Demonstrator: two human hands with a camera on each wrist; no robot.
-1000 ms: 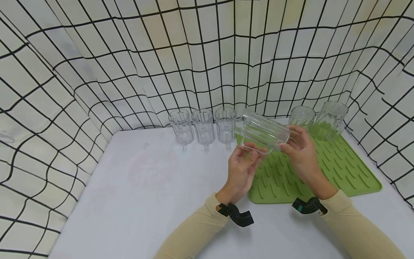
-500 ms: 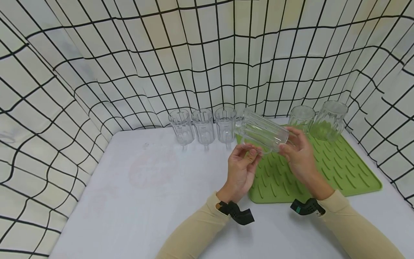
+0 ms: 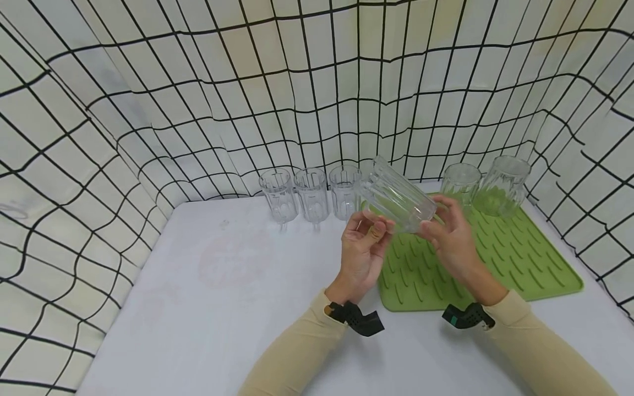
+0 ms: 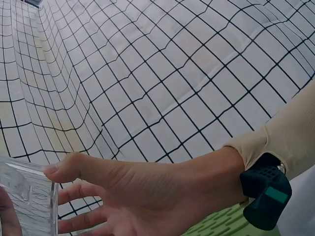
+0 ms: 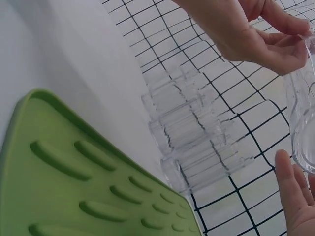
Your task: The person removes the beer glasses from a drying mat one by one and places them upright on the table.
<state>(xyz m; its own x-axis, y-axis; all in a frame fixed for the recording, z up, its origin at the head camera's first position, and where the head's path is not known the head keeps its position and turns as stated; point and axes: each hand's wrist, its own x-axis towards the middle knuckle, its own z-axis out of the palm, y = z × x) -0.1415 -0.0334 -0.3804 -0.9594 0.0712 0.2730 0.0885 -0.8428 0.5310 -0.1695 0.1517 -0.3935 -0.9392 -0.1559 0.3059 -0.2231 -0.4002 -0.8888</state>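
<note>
A clear ribbed glass mug (image 3: pixel 396 195) hangs tilted above the mat's left part, mouth up and left, base down and right. My left hand (image 3: pixel 361 253) pinches its handle, which the fingers mostly hide. With thumb and fingers, my right hand (image 3: pixel 458 247) holds the base end. The left wrist view shows the right hand (image 4: pixel 142 191) at the mug's base (image 4: pixel 29 196). In the right wrist view, the left hand (image 5: pixel 241 34) grips the mug (image 5: pixel 304 98) from above, and right-hand fingertips (image 5: pixel 290 191) appear beneath.
Three clear glass mugs (image 3: pixel 312 198) stand upright in a row at the back. Two glasses (image 3: pixel 460 181) (image 3: pixel 502 187) stand at the back of the green ridged mat (image 3: pixel 525 264). Black-lined netting (image 3: pixel 223 110) encloses the white table (image 3: pixel 223 308).
The mug has shifted slightly left and tipped more upright, its handle turning behind the left fingers. Both hands have moved slightly left with it. The other glasses stay where they were.
</note>
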